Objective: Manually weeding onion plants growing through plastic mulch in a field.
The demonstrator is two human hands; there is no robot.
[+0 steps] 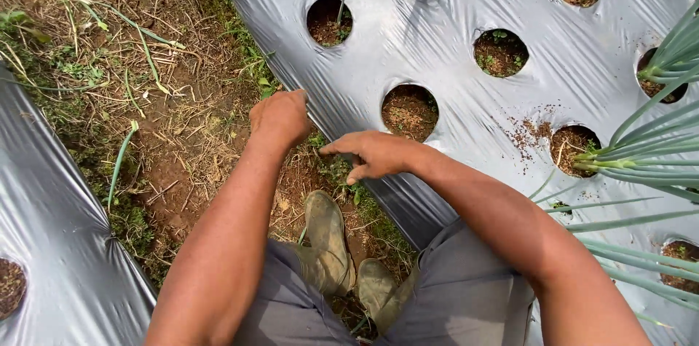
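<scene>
Grey trousers (451, 295) and muddy boots (328, 240) are filling the foreground as I am crouching over a dirt path (182, 135). Leftward, my left hand (279, 119) is clenching, seemingly gripping the silver plastic mulch sheet (437, 40) at its edge. Rightward, my right hand (371, 154) is hovering loosely curled, grasping nothing, below a soil-filled planting hole (409, 112). Green onion plants (641, 149) are leaning in far right.

Soft, even daylight fills the scene, bright but without hard sun. The silver plastic mulch sheet (466, 18) throws pale streaky glare along its wrinkles, strongest toward the upper right. Shadows are faint and diffuse; the planting holes (410, 112) look dark on their near rims. The left hand (280, 119) and right hand (371, 154) show slight motion blur. The forearms at the bottom edge look stretched by the wide lens, and the onion leaves (641, 149) bend outward at right.
</scene>
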